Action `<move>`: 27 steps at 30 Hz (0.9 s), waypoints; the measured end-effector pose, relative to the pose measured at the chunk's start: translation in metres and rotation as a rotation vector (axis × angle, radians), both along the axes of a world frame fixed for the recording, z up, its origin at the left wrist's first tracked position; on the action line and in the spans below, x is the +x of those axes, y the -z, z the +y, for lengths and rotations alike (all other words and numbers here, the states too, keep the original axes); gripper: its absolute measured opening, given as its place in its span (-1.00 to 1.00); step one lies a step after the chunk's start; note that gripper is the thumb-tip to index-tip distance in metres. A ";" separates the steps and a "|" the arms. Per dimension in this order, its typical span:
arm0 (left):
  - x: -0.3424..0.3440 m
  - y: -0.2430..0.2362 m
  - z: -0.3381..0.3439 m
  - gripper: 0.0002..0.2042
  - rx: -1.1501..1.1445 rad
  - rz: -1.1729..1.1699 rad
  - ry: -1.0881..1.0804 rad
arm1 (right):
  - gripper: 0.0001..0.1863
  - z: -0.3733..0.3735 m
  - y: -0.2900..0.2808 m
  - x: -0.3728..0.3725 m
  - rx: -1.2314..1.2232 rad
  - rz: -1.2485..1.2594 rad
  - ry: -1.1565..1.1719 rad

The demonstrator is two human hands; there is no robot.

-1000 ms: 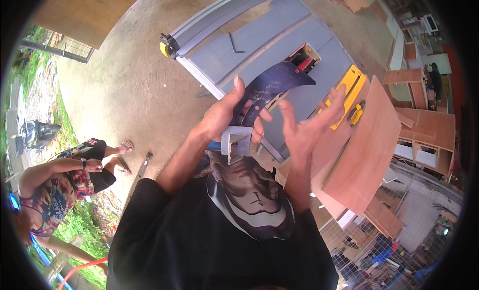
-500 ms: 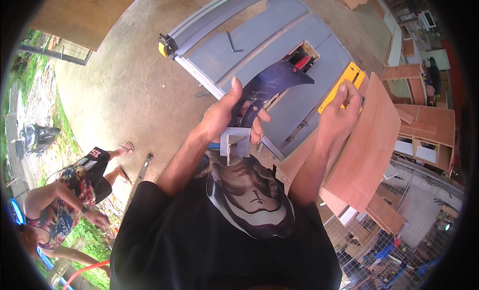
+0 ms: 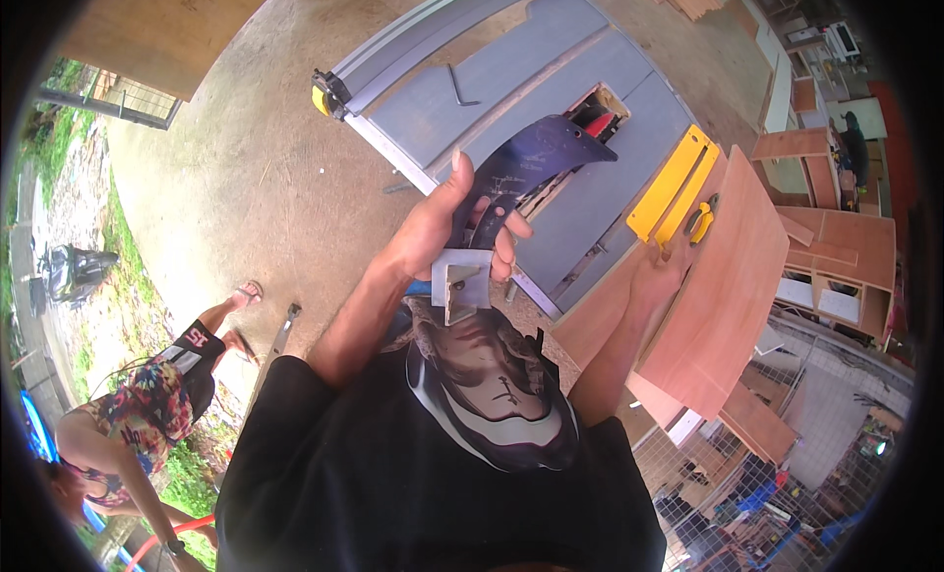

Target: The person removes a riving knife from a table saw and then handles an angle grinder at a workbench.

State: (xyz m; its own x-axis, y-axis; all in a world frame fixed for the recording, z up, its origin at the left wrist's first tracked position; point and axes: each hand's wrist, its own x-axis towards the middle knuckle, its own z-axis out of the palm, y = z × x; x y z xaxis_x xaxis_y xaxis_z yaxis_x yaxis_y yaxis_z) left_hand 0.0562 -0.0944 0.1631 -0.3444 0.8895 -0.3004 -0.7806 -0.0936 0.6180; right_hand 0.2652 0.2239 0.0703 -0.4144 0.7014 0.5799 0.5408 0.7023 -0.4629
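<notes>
My left hand (image 3: 433,228) is closed around a dark, curved riving knife (image 3: 526,164) with small holes and pale markings, held over the front of a grey table saw (image 3: 521,90). A small whitish bracket-like piece (image 3: 462,280) shows just below that hand. My right hand (image 3: 664,265) is low over the wooden board at the saw's right side, fingers foreshortened. Right by its fingertips are yellow-and-black handled pliers (image 3: 700,223); whether the fingers grip them is unclear. A yellow slotted insert plate (image 3: 672,183) lies at the saw's right edge, apart from the hand.
An L-shaped hex key (image 3: 458,86) lies on the saw top, left of the uncovered blade opening (image 3: 600,115). The rip fence (image 3: 423,41) spans the left side. A reddish wooden panel (image 3: 723,287) stands at the right. Another person (image 3: 147,405) bends at the lower left.
My right hand has left the yellow insert plate and drawn back toward me, uncovering the pliers. The left hand and riving knife are nearly still. The other person has bent lower.
</notes>
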 end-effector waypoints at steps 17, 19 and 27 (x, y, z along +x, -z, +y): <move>-0.001 -0.008 0.010 -0.35 -0.070 0.117 -0.041 | -0.61 -0.016 0.016 0.019 -0.253 -0.052 0.118; 0.000 -0.008 0.011 -0.47 -0.086 0.122 -0.065 | -0.61 -0.016 0.016 0.018 -0.253 -0.059 0.125; 0.007 -0.007 0.014 -0.76 -0.084 0.182 -0.163 | -0.62 -0.013 0.020 0.021 -0.220 -0.050 0.088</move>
